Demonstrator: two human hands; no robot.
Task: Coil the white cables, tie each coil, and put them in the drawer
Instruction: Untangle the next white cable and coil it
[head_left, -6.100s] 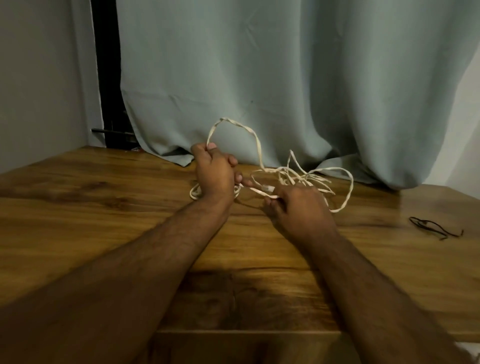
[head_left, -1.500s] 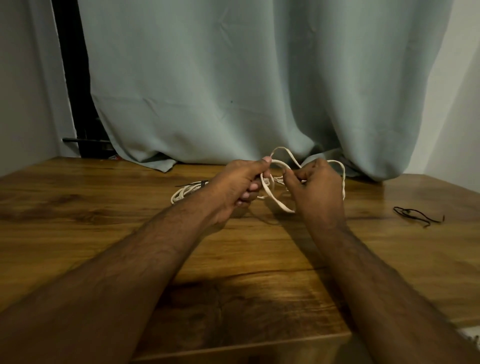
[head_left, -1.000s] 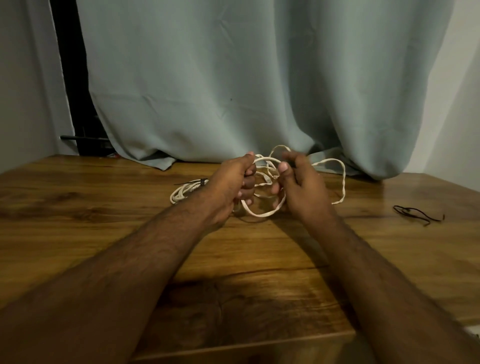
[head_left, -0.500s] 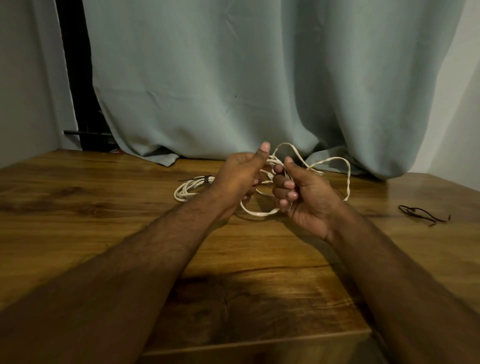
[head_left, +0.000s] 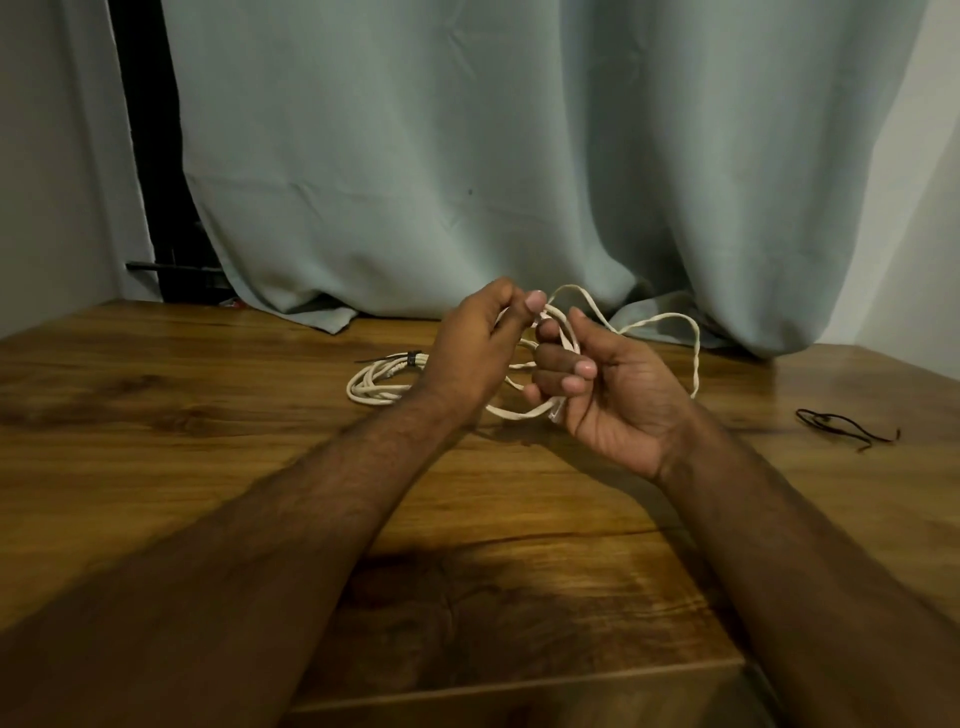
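Observation:
Both hands hold a loose white cable (head_left: 693, 358) above the middle of the wooden table (head_left: 156, 441). My left hand (head_left: 475, 353) pinches its loops between thumb and fingers at the top. My right hand (head_left: 608, 387), palm turned up, has its fingers curled round the same loops; one free loop arcs out to the right and down behind the wrist. A second white cable (head_left: 376, 379) lies coiled on the table to the left of my left hand, bound by a dark tie (head_left: 412, 358). No drawer is in view.
A thin black tie (head_left: 844, 423) lies on the table at the far right. A grey-green curtain (head_left: 467, 156) hangs along the table's back edge, its hem resting on the wood. The table's front edge runs near the bottom of the view.
The loose tangle has been gathered into loops between my hands. In the last second my right hand turned palm-up and curled round the loops, while my left hand kept its pinch at the top.

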